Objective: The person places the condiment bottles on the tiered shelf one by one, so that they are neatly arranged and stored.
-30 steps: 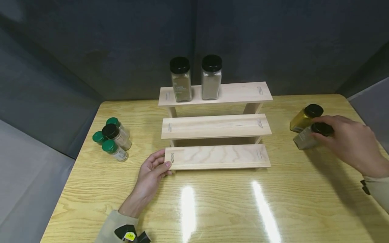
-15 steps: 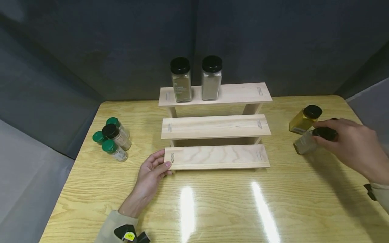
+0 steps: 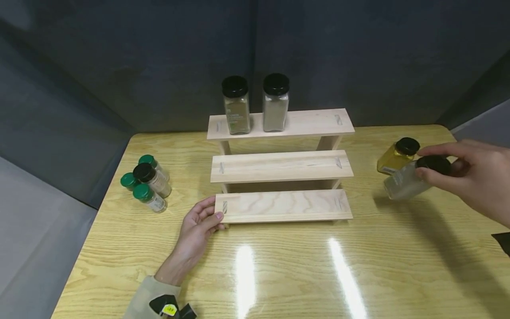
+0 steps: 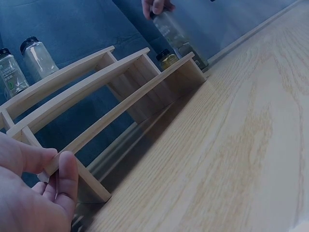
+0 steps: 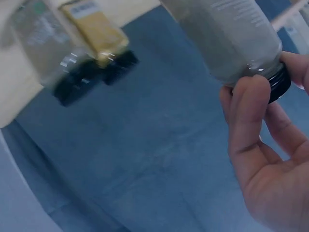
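Observation:
My right hand grips a square glass spice jar of greyish powder by its black lid. The jar tilts above the table, its shadow apart from it. In the right wrist view, fingers and thumb close round the lid and neck. My left hand pinches the left end of the lowest tier of a three-tier wooden spice rack, thumb on top in the head view. Two black-lidded jars, one of brownish powder and one of pale powder, stand on the top tier.
A yellow spice jar stands on the table at the right. Beside it, another black-lidded jar shows blurred in the right wrist view. At the left stand several small jars, mostly green-lidded. Dark fabric panels rise behind.
My right hand has lifted the greyish jar off the table and moved slightly right with it. The left hand keeps its pinch on the rack.

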A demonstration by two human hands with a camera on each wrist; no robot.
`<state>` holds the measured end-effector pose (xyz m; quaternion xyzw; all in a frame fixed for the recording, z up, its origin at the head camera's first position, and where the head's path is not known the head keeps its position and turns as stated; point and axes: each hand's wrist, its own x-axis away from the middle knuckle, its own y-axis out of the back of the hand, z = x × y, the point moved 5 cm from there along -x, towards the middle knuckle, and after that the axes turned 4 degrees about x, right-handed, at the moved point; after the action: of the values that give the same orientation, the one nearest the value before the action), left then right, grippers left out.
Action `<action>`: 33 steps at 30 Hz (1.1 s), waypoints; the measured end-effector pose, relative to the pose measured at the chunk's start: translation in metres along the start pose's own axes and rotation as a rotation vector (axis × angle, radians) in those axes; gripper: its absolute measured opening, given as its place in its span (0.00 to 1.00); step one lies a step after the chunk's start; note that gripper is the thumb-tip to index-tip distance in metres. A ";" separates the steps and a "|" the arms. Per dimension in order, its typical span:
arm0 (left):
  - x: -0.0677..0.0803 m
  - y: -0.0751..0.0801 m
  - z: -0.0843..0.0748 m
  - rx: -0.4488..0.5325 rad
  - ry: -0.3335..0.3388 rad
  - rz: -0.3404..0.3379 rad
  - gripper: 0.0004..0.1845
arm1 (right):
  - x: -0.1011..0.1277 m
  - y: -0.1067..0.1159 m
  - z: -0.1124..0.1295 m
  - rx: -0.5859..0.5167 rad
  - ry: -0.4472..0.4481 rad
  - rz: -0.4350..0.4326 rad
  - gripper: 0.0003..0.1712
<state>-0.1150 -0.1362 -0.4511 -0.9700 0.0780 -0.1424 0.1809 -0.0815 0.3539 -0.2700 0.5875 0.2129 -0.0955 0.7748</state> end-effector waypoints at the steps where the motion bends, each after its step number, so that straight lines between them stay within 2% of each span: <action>1: 0.000 0.000 0.000 -0.002 0.000 0.003 0.29 | -0.002 0.002 0.002 -0.026 -0.002 -0.008 0.14; 4: -0.001 -0.001 0.000 -0.009 -0.003 0.006 0.29 | -0.007 0.008 0.006 -0.083 -0.015 -0.012 0.14; 10: -0.002 0.000 0.000 -0.009 -0.006 0.006 0.29 | -0.023 0.017 0.015 -0.173 0.016 -0.026 0.11; 14: -0.002 0.000 0.000 -0.007 -0.007 0.006 0.29 | -0.036 0.022 0.022 -0.227 0.029 -0.040 0.24; 16: -0.002 0.000 0.000 -0.007 -0.006 0.002 0.29 | -0.043 0.026 0.027 -0.248 0.040 -0.040 0.23; 18: -0.003 0.000 0.000 -0.007 -0.006 0.000 0.29 | -0.050 0.030 0.032 -0.239 0.032 -0.031 0.25; 20: -0.003 0.000 0.001 -0.006 -0.004 -0.001 0.29 | -0.057 0.034 0.038 -0.238 0.043 -0.028 0.22; 25: -0.003 -0.001 0.001 -0.004 -0.001 -0.002 0.29 | -0.072 0.040 0.051 -0.135 0.054 0.006 0.15; 30: -0.002 -0.001 0.000 0.002 -0.003 0.000 0.29 | -0.086 0.043 0.062 -0.033 0.097 0.036 0.16; 33: -0.001 -0.001 0.000 0.006 -0.004 0.002 0.30 | -0.094 0.045 0.068 -0.015 0.132 0.026 0.17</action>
<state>-0.1159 -0.1353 -0.4516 -0.9696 0.0784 -0.1406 0.1842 -0.1327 0.2928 -0.1749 0.5892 0.2565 -0.0449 0.7648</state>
